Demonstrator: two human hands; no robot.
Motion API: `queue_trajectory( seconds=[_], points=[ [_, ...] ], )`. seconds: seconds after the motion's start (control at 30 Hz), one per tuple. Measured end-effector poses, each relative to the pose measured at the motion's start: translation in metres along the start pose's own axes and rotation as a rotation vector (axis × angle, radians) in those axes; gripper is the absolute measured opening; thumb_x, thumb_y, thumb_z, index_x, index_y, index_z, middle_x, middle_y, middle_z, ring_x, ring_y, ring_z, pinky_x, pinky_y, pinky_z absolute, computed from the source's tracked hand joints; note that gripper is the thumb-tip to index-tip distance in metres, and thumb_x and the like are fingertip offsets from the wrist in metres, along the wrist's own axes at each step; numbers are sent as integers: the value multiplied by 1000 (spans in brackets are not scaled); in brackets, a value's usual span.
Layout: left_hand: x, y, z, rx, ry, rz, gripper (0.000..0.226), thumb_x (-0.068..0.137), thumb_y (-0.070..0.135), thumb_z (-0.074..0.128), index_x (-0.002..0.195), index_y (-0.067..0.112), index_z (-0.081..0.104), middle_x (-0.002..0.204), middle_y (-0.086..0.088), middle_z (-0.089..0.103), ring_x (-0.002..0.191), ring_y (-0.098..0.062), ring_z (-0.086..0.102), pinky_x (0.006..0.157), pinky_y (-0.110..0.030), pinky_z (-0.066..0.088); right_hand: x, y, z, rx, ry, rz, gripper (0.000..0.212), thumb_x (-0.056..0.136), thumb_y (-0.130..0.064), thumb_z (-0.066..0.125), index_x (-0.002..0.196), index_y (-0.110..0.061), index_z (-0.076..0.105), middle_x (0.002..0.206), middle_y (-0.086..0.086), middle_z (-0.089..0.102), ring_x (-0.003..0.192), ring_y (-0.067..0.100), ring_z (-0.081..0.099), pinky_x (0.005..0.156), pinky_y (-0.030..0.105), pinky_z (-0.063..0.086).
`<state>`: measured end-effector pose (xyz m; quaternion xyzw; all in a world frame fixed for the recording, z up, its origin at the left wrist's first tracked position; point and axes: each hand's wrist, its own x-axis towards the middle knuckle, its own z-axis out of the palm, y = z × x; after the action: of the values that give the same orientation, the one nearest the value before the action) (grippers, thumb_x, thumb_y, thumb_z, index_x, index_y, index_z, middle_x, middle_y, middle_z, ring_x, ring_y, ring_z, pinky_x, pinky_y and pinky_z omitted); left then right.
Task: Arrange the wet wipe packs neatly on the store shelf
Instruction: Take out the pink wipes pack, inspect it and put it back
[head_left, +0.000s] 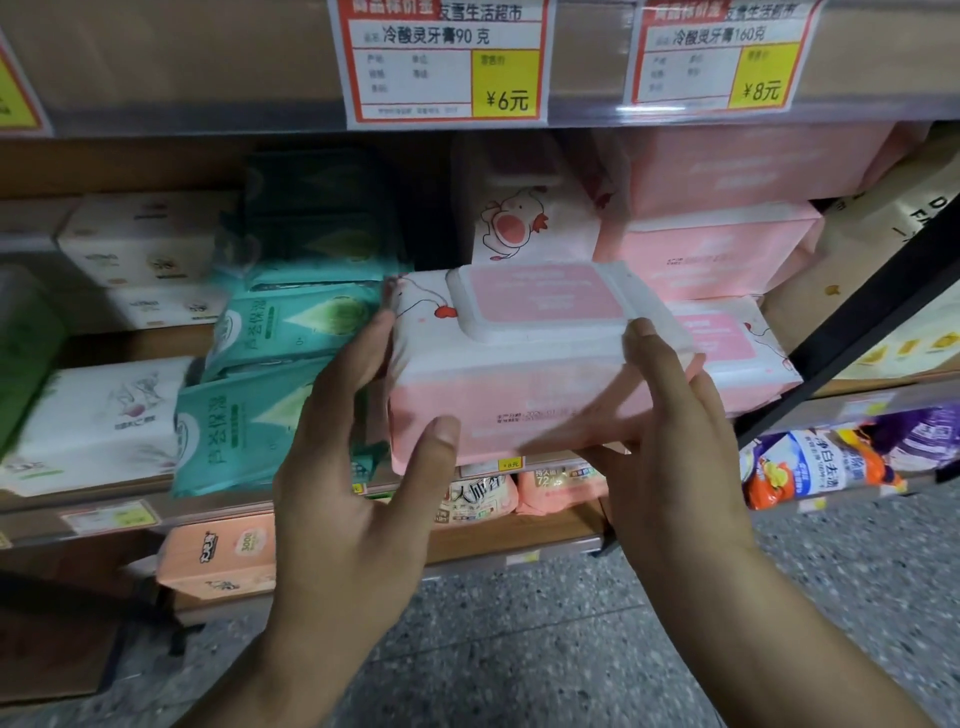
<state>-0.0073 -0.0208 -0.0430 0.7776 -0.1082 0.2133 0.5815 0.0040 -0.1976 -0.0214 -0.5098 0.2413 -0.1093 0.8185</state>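
Observation:
A pink and white wet wipe pack (524, 364) with a pink flip lid is held level in front of the middle shelf. My left hand (358, 462) grips its left end, thumb on the front face. My right hand (670, 431) holds its right end from below and the side. Behind it stands an upright pack with a cartoon print (524, 218). A matching pack (727, 348) lies flat to the right under a stack of pink packs (717, 249). Teal wipe packs (280, 332) lean in a loose pile to the left.
White tissue packs (98, 421) fill the left of the shelf. The upper shelf edge (208, 111) carries price tags (441, 62). A lower shelf holds orange packs (218, 556) and detergent bags (821, 462). A black diagonal bar (862, 306) crosses at right. Speckled floor (519, 649) lies below.

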Motion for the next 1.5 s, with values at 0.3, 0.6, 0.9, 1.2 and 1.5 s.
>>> queue_trajectory(
  seconds=[0.3,0.6,0.9,1.2,1.5],
  points=[
    [19,37,1,-588,151,-270,61,68,60,73,124,44,55,128,18,66,115,1,63,82,-19,54,-17,-15,-27,146,-86,-146,33,75,-37,70,108,-33,70,102,-11,80,93,14,76,75,38,62],
    [23,35,5,-789,-157,-954,42,74,41,66,114,27,71,112,-3,77,99,-24,74,78,-37,57,-39,-8,-44,33,-57,-148,52,68,-38,86,117,-29,70,124,4,75,107,21,70,90,47,54],
    [13,37,18,-711,-289,-987,60,66,42,77,123,29,64,112,-4,76,100,-26,73,70,-39,59,-51,-11,-65,62,51,-112,66,59,-35,89,122,-33,69,127,4,75,120,29,69,81,39,61],
    [11,44,51,-711,-340,-954,39,69,39,69,106,29,73,102,-10,77,82,-31,74,54,-38,57,-57,-34,-107,-33,71,-110,95,38,-63,93,128,-57,63,128,-16,74,111,16,75,80,40,60],
    [50,29,48,-463,-580,-820,74,8,31,83,69,12,47,25,8,50,61,-12,47,38,-5,35,-54,-86,-130,-192,-140,129,76,78,-72,54,138,-25,61,135,8,72,114,18,74,98,50,55]
  ],
)
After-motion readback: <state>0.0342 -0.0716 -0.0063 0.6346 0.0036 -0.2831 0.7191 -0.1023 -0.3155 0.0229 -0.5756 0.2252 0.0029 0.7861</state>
